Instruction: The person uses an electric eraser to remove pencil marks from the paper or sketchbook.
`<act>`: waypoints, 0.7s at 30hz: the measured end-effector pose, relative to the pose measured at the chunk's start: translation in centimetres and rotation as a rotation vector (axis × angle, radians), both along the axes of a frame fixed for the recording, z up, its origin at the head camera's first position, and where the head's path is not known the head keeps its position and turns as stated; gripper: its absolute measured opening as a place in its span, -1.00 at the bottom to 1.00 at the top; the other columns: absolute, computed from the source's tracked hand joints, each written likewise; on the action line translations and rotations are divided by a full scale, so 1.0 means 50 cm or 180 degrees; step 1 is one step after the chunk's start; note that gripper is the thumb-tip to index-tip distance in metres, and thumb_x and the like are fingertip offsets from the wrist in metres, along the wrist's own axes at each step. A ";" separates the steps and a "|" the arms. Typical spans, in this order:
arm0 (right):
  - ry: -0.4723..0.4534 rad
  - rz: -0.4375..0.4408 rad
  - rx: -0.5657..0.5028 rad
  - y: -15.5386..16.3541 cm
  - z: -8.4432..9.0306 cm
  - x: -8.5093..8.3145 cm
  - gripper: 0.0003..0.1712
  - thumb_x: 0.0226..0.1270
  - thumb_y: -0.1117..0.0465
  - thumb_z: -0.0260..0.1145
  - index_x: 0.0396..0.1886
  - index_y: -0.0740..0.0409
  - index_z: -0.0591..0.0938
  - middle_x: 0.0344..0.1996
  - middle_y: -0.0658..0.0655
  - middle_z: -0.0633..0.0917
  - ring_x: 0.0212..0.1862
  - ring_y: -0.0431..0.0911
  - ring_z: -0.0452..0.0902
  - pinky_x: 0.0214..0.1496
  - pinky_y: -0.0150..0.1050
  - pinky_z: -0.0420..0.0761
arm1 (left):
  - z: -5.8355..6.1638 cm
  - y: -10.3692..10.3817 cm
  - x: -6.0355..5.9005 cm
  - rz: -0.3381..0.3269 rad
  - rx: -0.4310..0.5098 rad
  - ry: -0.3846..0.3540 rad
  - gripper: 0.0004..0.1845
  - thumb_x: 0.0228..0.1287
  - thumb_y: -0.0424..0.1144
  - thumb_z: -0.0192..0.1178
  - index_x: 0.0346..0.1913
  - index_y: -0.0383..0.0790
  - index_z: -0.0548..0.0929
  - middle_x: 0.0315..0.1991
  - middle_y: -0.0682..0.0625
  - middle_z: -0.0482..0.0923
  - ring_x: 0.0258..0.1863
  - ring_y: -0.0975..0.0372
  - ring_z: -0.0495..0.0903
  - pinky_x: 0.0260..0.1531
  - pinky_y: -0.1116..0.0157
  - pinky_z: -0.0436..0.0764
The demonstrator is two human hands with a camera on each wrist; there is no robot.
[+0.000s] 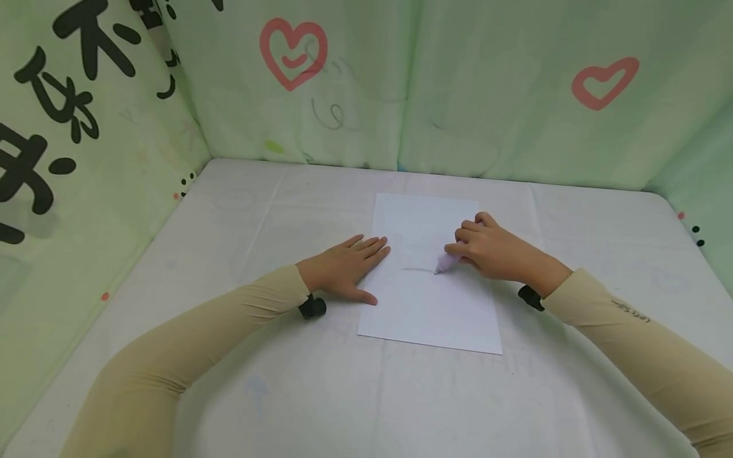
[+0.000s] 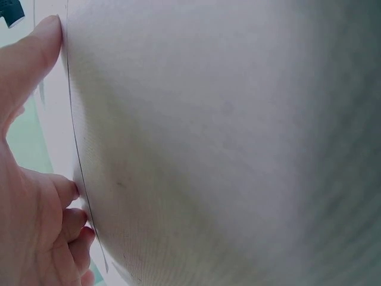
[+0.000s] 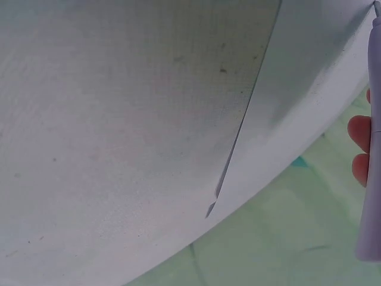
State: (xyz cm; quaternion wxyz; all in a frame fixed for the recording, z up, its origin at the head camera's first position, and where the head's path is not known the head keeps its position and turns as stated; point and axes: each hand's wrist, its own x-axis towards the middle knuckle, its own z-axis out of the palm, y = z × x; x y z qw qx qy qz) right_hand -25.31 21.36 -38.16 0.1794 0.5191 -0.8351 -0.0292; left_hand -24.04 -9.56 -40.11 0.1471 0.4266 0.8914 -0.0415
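A white sheet of paper (image 1: pixel 426 315) lies on the table in the head view. My left hand (image 1: pixel 346 268) rests flat with spread fingers on its left edge, thumb lower than the other fingers. Over the sheet's right half, my right hand (image 1: pixel 495 251) grips a thick light-purple pen (image 1: pixel 445 263), its tip down at the paper. A short faint grey line (image 1: pixel 417 269) runs left from that tip. In the right wrist view the pen (image 3: pixel 372 155) has a smooth body and a narrow tip, with fingertips (image 3: pixel 359 132) behind it. The left wrist view shows the left thumb (image 2: pixel 44 42) at the paper's edge.
A white cloth covers the table (image 1: pixel 275 381). Pale green curtains (image 1: pixel 487 95) with hearts and black characters hang at the back and both sides. Each wrist carries a small black camera, one at the left wrist (image 1: pixel 312 307) and one at the right (image 1: pixel 531 298).
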 end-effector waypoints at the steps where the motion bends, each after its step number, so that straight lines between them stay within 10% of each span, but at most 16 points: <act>1: 0.0012 -0.0006 -0.0003 -0.001 0.000 0.000 -0.69 -0.10 0.37 0.49 -0.34 0.08 0.58 -0.48 0.12 0.57 -0.33 -0.01 0.42 -0.13 -0.02 0.35 | 0.000 0.000 0.000 -0.0001 -0.0004 0.0002 0.08 0.17 0.42 -0.04 0.50 -0.20 -0.19 0.53 -0.09 -0.26 0.53 0.13 -0.20 0.50 0.14 -0.23; 21: 0.0009 -0.0068 0.0044 -0.002 0.006 0.002 -0.71 -0.09 0.38 0.47 -0.35 0.09 0.58 -0.49 0.11 0.55 -0.34 -0.01 0.40 -0.13 -0.01 0.35 | 0.000 0.000 -0.001 -0.0009 -0.0023 0.0023 0.07 0.17 0.42 -0.04 0.50 -0.21 -0.18 0.53 -0.10 -0.25 0.52 0.12 -0.19 0.50 0.14 -0.21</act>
